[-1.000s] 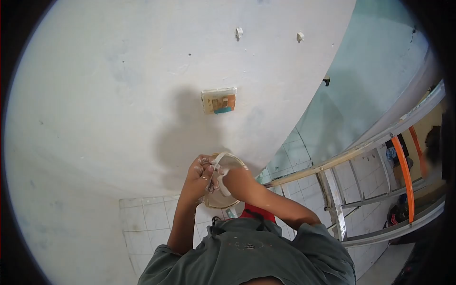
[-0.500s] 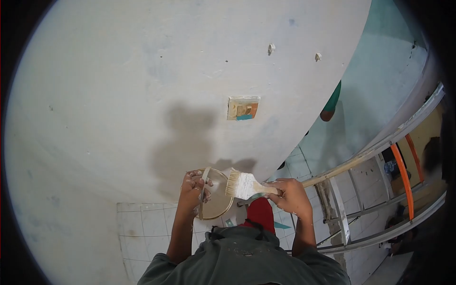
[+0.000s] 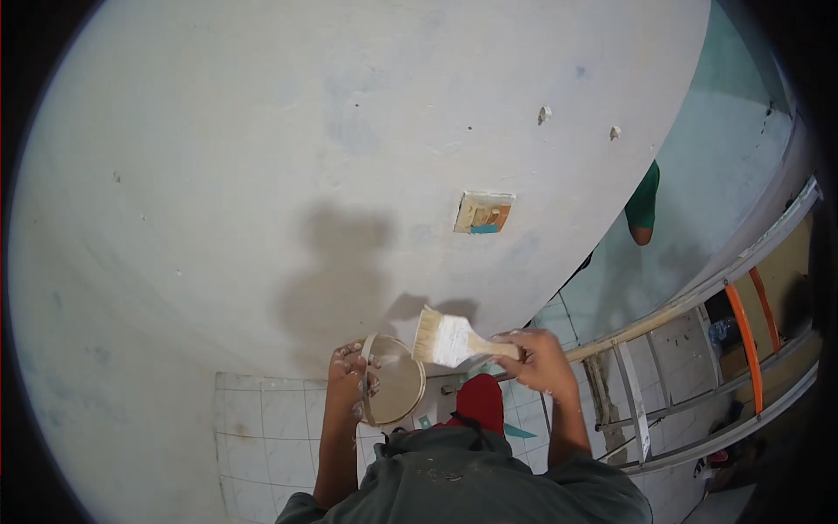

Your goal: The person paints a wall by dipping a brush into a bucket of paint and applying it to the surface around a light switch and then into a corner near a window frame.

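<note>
My left hand [image 3: 351, 374], spotted with white, is closed on the rim and handle side of a round bucket [image 3: 408, 406]. A pale strap-like handle crosses the bucket's opening beside my fingers. In my right hand [image 3: 539, 365] is a wide paintbrush [image 3: 454, 341], gripped by its wooden handle. The brush's bristles point left, near the bucket's right edge, and its ferrule is wrapped or coated in white. In front of both hands rises a whitish wall [image 3: 262, 175], with my shadow on it.
A switch plate [image 3: 484, 213] is set in the wall, with two plugs above it. At right lies or leans a ladder [image 3: 630, 397] with orange pieces [image 3: 745, 349]. Another person's green sleeve [image 3: 643, 196] shows past the wall's edge. Floor tiles [image 3: 262, 428] spread below.
My view has shifted, so the switch plate sits farther right and lower. The brush has turned slightly and stays beside the bucket. Both hands keep their holds.
</note>
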`<action>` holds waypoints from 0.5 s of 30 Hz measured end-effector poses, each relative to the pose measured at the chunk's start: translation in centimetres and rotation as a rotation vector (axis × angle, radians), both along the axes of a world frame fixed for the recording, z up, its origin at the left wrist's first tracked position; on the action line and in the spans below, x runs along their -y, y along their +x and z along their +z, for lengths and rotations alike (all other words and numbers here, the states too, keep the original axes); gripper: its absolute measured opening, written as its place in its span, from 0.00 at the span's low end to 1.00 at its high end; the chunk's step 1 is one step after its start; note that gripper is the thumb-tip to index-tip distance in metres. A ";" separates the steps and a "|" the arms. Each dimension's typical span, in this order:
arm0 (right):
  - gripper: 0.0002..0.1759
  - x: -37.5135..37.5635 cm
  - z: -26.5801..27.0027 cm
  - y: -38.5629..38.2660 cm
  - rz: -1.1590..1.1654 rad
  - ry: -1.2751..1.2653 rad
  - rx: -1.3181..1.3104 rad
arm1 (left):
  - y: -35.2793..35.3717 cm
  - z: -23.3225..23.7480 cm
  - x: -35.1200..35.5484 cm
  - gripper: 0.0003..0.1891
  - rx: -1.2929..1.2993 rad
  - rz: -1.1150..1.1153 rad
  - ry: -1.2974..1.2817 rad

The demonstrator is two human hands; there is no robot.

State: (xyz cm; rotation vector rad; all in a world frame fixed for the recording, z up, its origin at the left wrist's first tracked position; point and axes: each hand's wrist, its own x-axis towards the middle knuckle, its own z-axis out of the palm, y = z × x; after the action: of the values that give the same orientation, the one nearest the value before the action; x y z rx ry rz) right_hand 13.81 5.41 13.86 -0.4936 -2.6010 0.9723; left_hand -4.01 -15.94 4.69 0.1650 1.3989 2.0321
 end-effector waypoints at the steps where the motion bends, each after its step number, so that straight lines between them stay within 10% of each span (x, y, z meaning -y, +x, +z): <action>1: 0.14 -0.5 1.1 0.0 0.027 0.044 -0.081 | 0.0 0.3 0.1 0.13 0.021 0.014 -0.023; 8: 0.14 -4.4 11.4 0.3 -0.207 0.542 -0.454 | 0.4 -0.5 -0.4 0.13 -0.011 0.020 0.000; 15: 0.13 -8.3 17.2 -3.1 -0.441 0.496 -0.816 | 0.6 -1.0 -0.3 0.12 0.012 0.062 0.006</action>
State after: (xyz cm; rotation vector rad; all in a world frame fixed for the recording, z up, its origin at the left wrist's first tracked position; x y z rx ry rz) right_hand 10.71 13.71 31.10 -0.3945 -1.7790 0.2595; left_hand -3.39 -15.63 3.70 0.1125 1.4069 2.0843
